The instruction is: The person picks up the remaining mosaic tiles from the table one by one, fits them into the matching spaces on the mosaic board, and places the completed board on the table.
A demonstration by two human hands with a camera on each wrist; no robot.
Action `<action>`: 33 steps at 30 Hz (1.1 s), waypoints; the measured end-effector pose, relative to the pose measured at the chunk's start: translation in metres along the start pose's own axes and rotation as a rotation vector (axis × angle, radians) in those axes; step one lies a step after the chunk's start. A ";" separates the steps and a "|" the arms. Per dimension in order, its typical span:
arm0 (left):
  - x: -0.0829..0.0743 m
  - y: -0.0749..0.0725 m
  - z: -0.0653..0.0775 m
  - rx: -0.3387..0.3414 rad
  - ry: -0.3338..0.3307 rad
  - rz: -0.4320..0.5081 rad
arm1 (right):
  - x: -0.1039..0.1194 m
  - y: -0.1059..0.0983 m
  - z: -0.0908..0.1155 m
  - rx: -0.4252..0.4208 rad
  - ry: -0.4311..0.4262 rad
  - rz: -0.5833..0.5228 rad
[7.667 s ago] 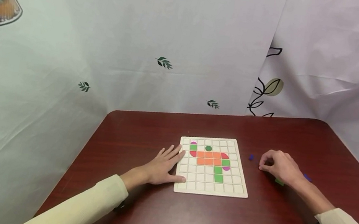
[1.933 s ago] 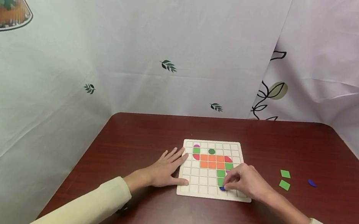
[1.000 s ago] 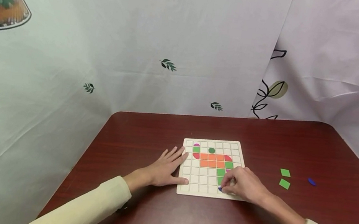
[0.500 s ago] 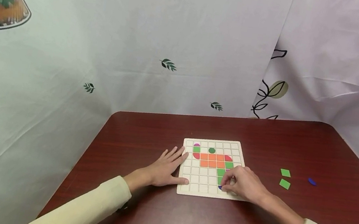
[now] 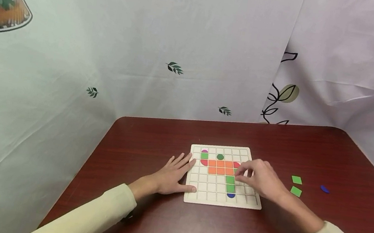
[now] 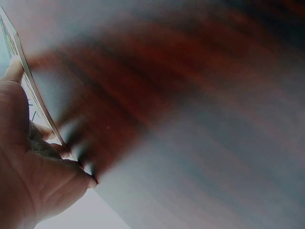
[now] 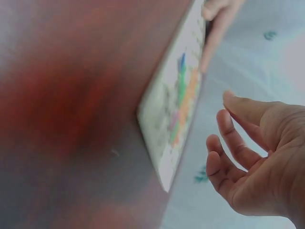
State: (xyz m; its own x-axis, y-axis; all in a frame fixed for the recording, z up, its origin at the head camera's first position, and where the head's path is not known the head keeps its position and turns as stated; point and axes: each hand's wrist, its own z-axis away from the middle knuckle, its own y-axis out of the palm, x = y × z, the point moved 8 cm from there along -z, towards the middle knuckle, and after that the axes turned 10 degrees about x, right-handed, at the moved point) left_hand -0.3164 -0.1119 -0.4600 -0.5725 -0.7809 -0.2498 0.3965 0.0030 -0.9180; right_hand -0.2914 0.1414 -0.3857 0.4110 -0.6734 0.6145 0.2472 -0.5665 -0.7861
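My left hand [image 5: 170, 176] lies with spread, straight fingers on the left edge of a white grid board [image 5: 209, 197]. A blue half-round tile [image 5: 230, 195] sits in a cell near the board's front, just below green square tiles [image 5: 230, 184]. Above the board's right side hovers my right hand [image 5: 264, 179], fingers loosely bent, thumb and forefinger tips near each other. In the right wrist view nothing shows between those fingers [image 7: 233, 133]. Orange squares [image 5: 221, 168] fill the board's middle, with a red tile [image 5: 204, 162] at their left. The right hand covers part of the pattern.
To the right of the board lie two loose green squares, one farther back [image 5: 296, 180] and one nearer [image 5: 296, 191]. A blue tile [image 5: 324, 189] lies beyond them. A dark green round tile [image 5: 220, 157] sits near the board's back. Patterned cloth [image 5: 196, 53] hangs behind the table.
Earlier, my right hand picked up a blue tile from the table and set it below the green squares. Now it has let go and lifted up and away. The left hand stays put.
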 end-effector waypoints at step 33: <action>0.002 0.001 -0.002 -0.006 -0.001 0.003 | -0.105 -0.123 0.051 -0.221 0.209 0.062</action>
State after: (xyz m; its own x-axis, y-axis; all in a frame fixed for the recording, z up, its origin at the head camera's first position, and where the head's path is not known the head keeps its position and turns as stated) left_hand -0.3183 -0.1125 -0.4619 -0.5707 -0.7815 -0.2521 0.3936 0.0091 -0.9193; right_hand -0.3197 0.3060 -0.3568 0.2241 -0.7803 0.5838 0.0210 -0.5950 -0.8034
